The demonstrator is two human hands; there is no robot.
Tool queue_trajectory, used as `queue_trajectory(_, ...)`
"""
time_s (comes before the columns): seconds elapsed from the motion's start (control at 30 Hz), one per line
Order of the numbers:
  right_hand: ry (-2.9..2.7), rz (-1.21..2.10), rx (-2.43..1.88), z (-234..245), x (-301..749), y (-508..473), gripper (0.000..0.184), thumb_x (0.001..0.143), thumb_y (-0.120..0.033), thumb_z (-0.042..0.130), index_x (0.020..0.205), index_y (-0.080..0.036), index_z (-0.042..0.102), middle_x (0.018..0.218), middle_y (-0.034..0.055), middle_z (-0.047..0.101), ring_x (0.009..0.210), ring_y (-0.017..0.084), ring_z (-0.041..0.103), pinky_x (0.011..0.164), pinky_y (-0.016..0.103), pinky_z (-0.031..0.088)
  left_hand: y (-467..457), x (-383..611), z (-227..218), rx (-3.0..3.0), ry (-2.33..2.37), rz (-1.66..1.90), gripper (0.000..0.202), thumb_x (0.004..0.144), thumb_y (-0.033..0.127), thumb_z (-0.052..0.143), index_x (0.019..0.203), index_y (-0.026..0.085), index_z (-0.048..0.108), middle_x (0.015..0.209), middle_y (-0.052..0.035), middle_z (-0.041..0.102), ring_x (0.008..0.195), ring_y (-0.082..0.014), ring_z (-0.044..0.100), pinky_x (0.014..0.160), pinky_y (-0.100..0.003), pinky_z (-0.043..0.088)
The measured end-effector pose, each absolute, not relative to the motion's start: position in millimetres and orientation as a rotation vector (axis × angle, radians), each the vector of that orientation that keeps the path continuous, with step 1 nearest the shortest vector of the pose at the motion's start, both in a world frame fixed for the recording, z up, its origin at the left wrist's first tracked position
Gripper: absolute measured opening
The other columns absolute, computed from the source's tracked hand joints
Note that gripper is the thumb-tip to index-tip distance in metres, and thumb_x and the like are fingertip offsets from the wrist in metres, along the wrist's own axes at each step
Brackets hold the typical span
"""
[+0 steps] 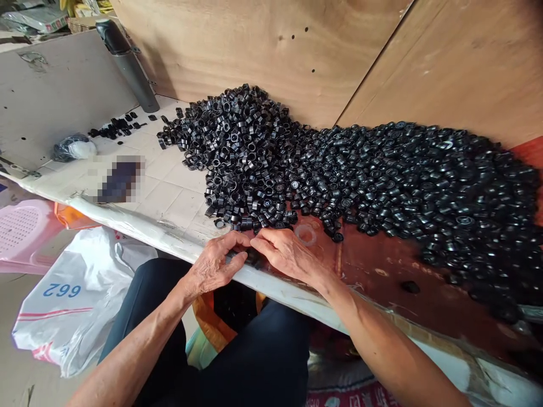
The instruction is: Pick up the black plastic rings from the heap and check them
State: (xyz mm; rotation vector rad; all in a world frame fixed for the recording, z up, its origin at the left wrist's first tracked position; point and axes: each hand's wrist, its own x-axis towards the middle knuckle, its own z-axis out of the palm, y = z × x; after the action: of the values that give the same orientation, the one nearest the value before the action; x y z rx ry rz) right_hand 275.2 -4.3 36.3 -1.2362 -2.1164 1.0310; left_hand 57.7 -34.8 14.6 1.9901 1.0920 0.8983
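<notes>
Just behind the front edge of the bench (176, 206), small black plastic rings (237, 144) lay heaped beyond the curled left hand (214, 264) and right hand (288, 251), whose fingertips met; what they pinched was hidden. A stray sweep could have knocked rings off that edge. Glossy black round caps (424, 181) blurred toward the right end.

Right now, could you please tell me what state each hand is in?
Left hand: partly curled; whether it holds anything cannot be told.
Right hand: curled, fingertips hidden; whether it holds anything cannot be told.
</notes>
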Motion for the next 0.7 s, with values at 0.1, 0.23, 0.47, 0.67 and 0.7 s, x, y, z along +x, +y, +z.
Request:
queue_trajectory(0.1,-2.196,1.151,-1.18,34,280,-6,0.033,0.101,-0.019,0.057,0.071,-0.024,0.066,0.066,-0.0003,0.066,0.058,0.015,0.059,0.054,0.028,0.04,-39,58,14,2.115,1.017,0.845,0.021,0.1,0.013,0.054,0.112,0.022,0.068,0.108,-0.0078,0.076,0.1,-0.0229,0.075,0.089,-0.036,0.057)
queue_trajectory(0.23,-2.118,1.445,-1.087,37,280,-13,0.017,0.096,-0.017,0.065,0.082,-0.024,0.07,0.058,-0.0032,0.067,0.052,0.016,0.066,0.049,0.026,0.045,-59,57,11,2.168,0.925,0.954,0.016,0.1,0.011,0.057,0.107,0.022,0.066,0.105,-0.0104,0.075,0.097,-0.0225,0.073,0.084,-0.035,0.058)
queue_trajectory(0.47,-2.151,1.478,-1.074,42,278,-16,0.012,0.094,-0.018,0.066,0.084,-0.023,0.065,0.063,-0.0054,0.066,0.054,0.012,0.064,0.051,0.022,0.045,-72,54,19,1.941,1.26,1.07,0.016,0.099,0.024,0.065,0.084,0.022,0.063,0.074,0.0003,0.065,0.065,-0.0147,0.064,0.063,-0.027,0.053)
queue_trajectory(0.67,-2.218,0.579,-1.214,16,279,-1,0.024,0.092,-0.004,0.064,0.108,-0.021,0.067,0.107,0.0065,0.067,0.086,0.018,0.067,0.075,0.028,0.052,-24,63,9,1.928,1.676,1.026,0.023,0.094,0.023,0.07,0.116,0.023,0.073,0.111,-0.0046,0.07,0.076,-0.0152,0.07,0.07,-0.029,0.059)
queue_trajectory(0.7,-2.262,0.548,-1.199,12,279,-1,0.024,0.094,-0.004,0.063,0.11,-0.021,0.067,0.11,0.0073,0.066,0.086,0.018,0.067,0.075,0.028,0.052,-20,63,6,1.976,1.671,1.022,0.019,0.095,0.02,0.068,0.112,0.023,0.075,0.108,-0.0045,0.072,0.08,-0.0166,0.071,0.074,-0.03,0.059)
